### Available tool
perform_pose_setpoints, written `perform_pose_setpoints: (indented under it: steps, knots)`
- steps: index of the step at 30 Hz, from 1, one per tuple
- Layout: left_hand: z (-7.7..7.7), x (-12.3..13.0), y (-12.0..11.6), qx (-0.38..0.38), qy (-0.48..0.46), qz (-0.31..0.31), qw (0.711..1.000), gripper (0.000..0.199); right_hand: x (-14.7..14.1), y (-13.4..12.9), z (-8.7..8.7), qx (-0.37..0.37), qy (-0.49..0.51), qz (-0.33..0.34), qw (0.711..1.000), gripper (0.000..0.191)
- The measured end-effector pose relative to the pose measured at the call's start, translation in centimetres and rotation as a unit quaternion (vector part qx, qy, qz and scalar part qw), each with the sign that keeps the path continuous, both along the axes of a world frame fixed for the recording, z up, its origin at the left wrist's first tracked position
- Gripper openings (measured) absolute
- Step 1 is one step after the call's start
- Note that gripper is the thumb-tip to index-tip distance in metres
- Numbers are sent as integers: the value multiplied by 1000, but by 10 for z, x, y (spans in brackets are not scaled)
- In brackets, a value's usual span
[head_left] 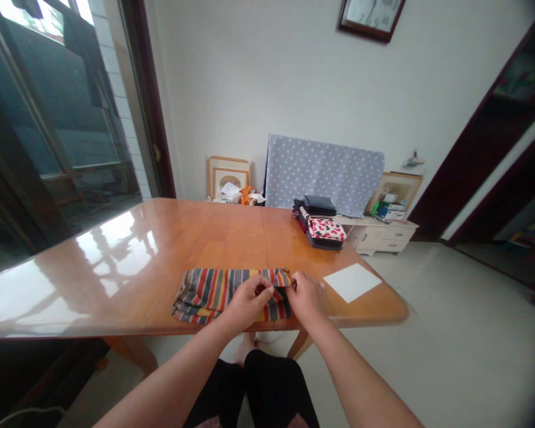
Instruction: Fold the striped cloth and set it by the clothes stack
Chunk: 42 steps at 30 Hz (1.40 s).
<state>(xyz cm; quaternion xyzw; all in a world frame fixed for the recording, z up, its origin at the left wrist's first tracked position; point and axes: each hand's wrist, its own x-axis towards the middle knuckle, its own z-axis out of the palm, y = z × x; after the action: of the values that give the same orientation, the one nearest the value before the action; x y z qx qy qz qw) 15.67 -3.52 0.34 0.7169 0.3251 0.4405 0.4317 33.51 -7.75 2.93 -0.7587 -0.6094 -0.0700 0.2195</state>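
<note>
A striped garment (218, 291) in red, yellow, grey and dark bands lies folded into a long shape near the table's front edge. My left hand (252, 300) is closed in a pinch on its upper layer, right of the middle. At the garment's right end, my right hand (307, 296) pinches the fabric edge, which is slightly lifted between the two hands. The fingertips of my right hand are partly hidden by the cloth. What kind of garment it is, I cannot tell.
The wooden table (129, 297) has rounded corners. Folded clothes (323, 223) stand stacked at its back right. A white sheet (352, 282) lies right of my hands. Behind are a dotted cloth (321, 169), a white cabinet (378, 238) and a picture frame (210, 172).
</note>
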Motion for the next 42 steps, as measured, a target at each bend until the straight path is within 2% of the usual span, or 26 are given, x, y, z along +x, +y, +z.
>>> perform_pose_setpoints:
  steps: [2, 5, 8, 12, 16, 19, 23, 28, 30, 33, 36, 38, 39, 40, 42]
  knots:
    - [0, -2, -4, 59, 70, 6, 996, 11, 1, 3, -2, -10, 3, -17, 1000, 24]
    - [6, -8, -11, 149, 188, 16, 971, 6, 5, 3, -7, -17, 8, -20, 1000, 24]
    - [13, -15, -18, 198, 273, 17, 941, 14, 16, -5, -13, -15, 14, 9, 1000, 20]
    - [19, -23, -26, 232, 341, 20, 911, 13, 39, -20, -22, -30, 67, 79, 994, 20]
    - [21, -27, -33, 267, 372, 16, 889, 12, 53, -31, -24, 13, 176, 98, 979, 18]
    - [21, -30, -38, 285, 377, 5, 881, 14, 47, -34, -20, 45, 198, 91, 975, 26]
    - [20, -33, -41, 283, 373, -9, 884, 16, 32, -33, -19, 15, 175, 100, 979, 30]
    - [19, -36, -42, 266, 353, -16, 897, 17, 32, -28, -27, -18, 294, 125, 947, 34]
    - [18, -37, -43, 262, 347, -17, 900, 19, 36, -27, -28, -38, 287, 112, 951, 33]
    - [17, -38, -43, 255, 345, -17, 903, 21, 35, -27, -19, -42, 233, 78, 969, 27]
    - [16, -39, -43, 251, 341, -15, 906, 19, 22, -26, 5, 66, 211, 78, 972, 26]
    - [16, -38, -44, 251, 340, -10, 906, 17, 7, -22, 22, 130, 182, 116, 968, 34]
    - [16, -38, -44, 251, 340, -6, 906, 17, -1, -19, 28, 139, 165, 144, 966, 39]
    - [16, -38, -45, 251, 341, -4, 906, 17, -9, -14, 31, 133, 143, 175, 965, 44]
    - [15, -37, -47, 250, 343, -3, 905, 17, -21, -4, 26, 82, 89, 225, 967, 51]
